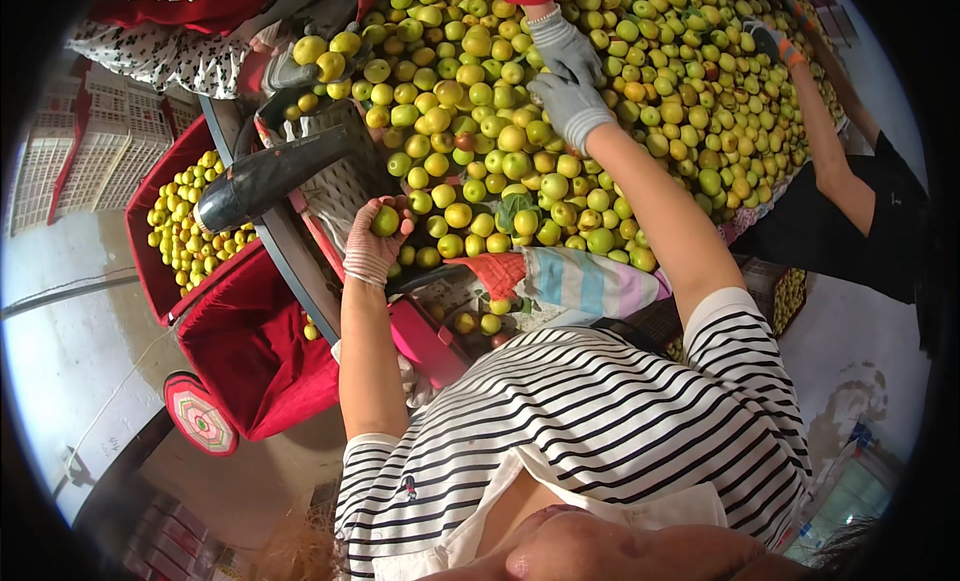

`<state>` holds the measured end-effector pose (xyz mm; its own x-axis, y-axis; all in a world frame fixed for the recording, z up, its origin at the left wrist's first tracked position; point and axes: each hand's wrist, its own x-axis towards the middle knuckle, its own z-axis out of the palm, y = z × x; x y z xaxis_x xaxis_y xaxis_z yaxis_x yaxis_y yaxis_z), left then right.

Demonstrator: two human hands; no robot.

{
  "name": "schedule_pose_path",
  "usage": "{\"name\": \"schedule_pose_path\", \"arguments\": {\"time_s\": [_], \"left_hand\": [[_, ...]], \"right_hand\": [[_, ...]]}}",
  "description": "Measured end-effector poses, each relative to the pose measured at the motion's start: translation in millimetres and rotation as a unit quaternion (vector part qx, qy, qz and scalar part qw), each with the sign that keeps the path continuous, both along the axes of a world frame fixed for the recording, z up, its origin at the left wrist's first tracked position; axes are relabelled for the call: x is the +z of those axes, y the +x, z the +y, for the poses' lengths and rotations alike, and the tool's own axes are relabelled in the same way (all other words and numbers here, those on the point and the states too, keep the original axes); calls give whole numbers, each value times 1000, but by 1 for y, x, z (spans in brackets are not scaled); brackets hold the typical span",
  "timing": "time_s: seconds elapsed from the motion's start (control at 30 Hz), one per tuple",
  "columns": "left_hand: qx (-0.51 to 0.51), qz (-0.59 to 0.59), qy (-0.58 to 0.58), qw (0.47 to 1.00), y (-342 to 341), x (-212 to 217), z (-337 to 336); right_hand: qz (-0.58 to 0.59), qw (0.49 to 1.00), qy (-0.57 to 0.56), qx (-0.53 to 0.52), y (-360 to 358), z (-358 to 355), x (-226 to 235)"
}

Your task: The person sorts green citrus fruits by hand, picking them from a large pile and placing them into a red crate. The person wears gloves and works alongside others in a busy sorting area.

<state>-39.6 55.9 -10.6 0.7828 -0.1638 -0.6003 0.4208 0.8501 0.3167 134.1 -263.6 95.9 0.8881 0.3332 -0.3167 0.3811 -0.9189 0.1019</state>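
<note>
My left hand (372, 243), in a pink-and-white striped glove with bare fingertips, is closed round a green jujube (385, 220) at the left edge of a broad heap of yellow-green jujubes (490, 141). My right hand (570, 109), in a grey glove, reaches far into the heap. Its fingers are bent; what they grip, if anything, is hidden. Right beside it, partly overlapping, is another person's grey-gloved hand (566, 47) coming from a red cuff. At the upper left, a co-worker's gloved hand (290, 71) is next to several jujubes.
A black curved chute (270, 176) juts over the table's left edge. Beyond it, red cloth-lined bins (260, 346) stand, one part-filled with jujubes. A striped cloth (585, 281) and a pink box (425, 341) lie before me. Another person's arm (825, 131) reaches in from the right.
</note>
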Motion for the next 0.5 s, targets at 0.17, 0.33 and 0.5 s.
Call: {"name": "schedule_pose_path", "arguments": {"time_s": [0.17, 0.33, 0.5], "left_hand": [[-5, 12, 7, 1000, 1, 2, -2], [-20, -2, -4, 1000, 2, -1, -1], [-26, 29, 0, 999, 3, 12, -6]], "right_hand": [[102, 993, -26, -50, 22, 29, 10], [86, 979, 136, -121, 26, 15, 16], [4, 910, 378, -173, 7, -29, 17]]}}
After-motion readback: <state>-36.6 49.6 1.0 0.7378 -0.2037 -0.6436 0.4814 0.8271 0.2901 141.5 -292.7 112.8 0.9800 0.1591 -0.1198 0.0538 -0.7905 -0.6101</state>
